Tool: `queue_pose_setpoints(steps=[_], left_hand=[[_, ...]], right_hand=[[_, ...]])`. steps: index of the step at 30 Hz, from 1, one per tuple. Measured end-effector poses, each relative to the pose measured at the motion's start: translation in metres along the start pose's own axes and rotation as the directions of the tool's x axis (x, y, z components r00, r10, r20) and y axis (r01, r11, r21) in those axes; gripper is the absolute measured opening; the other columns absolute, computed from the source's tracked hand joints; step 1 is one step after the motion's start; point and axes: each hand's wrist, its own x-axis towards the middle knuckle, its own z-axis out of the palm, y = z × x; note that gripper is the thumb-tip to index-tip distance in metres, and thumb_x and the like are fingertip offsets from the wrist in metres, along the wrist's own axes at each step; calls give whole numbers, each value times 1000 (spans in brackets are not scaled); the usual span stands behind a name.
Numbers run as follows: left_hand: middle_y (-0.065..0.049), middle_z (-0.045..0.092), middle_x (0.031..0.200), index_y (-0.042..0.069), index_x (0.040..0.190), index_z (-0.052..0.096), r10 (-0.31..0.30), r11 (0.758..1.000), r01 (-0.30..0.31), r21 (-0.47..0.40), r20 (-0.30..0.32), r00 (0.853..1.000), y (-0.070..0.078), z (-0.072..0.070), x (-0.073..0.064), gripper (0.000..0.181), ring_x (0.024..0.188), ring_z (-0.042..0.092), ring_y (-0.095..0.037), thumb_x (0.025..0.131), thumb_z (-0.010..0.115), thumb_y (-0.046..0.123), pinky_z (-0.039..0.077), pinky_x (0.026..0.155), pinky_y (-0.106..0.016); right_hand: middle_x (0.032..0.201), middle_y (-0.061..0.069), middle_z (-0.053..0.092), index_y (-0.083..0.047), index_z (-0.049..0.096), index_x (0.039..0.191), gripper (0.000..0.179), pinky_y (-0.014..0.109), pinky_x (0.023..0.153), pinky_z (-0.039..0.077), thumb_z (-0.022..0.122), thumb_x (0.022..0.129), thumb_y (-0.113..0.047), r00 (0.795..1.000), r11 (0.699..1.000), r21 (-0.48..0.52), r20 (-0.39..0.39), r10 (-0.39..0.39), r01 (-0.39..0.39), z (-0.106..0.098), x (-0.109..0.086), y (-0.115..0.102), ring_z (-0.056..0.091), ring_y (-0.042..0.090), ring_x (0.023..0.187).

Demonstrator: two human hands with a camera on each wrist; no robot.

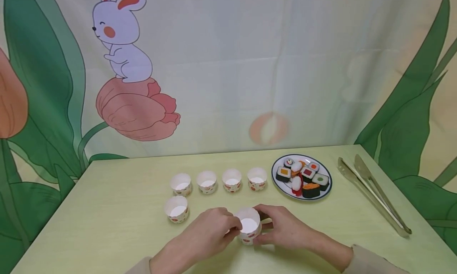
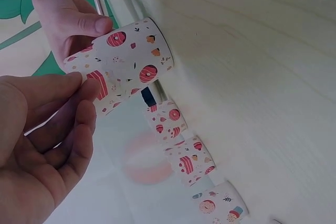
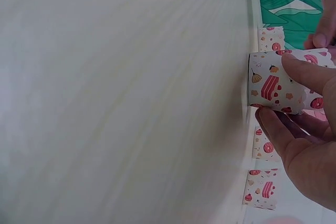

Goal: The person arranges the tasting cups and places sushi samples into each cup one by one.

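One cup (image 1: 248, 226) is held front-left of the plate (image 1: 285, 189): right hand (image 1: 283, 228) grips its wall, presumably for steadiness; left hand (image 1: 216, 231) pinches its rim. Five cups (image 1: 232, 182) stand mouth-up left of the plate.

Showing assorted sushi pieces (image 1: 308, 173) on a blue-rimmed white plate (image 1: 283, 187) toward the back of a pale green table (image 1: 107, 214), with metal tongs (image 1: 373, 196) (tips slightly apart) to the right; displaying, behind, a printed backdrop (image 1: 221, 67) of broad green leaves (image 1: 43, 67) and a white rabbit (image 1: 133, 62) on a pink tulip (image 1: 133, 111).
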Motion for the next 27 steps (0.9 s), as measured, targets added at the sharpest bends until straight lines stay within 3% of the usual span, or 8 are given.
queue_pose_setpoints(steps=[27], left_hand=[[7,71,81,9,88,77,23,998,-29,-49,-119,993,-2,-13,-6,9,74,63,-9,86,80,1,49,67,-15]], right_hand=[[124,3,65,-5,61,131,57,31,93,55,88,81,-8,1000,1000,-12,-2,11,-11,-1,-1,-1,62,25,116]])
